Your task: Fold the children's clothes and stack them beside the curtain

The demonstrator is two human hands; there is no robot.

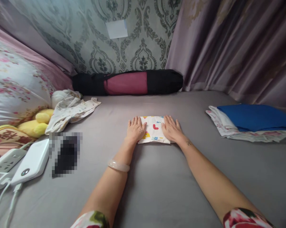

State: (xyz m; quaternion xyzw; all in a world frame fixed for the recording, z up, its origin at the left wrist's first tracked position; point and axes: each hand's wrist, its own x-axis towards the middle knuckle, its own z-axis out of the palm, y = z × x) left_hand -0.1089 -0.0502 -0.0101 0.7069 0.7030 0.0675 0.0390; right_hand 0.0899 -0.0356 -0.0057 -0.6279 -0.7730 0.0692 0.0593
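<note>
A small folded white cloth (154, 130) with red, yellow and blue prints lies flat on the grey bed sheet (162, 177). My left hand (135, 130) rests palm down on its left edge, fingers stretched forward and the thumb on the fabric. On the right edge, my right hand (172, 128) is pressed flat in the same way, its thumb pointing inward. Neither hand grips the cloth. Parts of both side edges are hidden beneath the hands.
To the right lies a folded stack with a blue cloth (257, 117) on top. At left are a crumpled patterned garment (71, 109), a yellow plush toy (35, 123), a white power bank (32, 161) and a power strip (8, 161). A black-and-maroon long bag (126, 83) lies along the wall.
</note>
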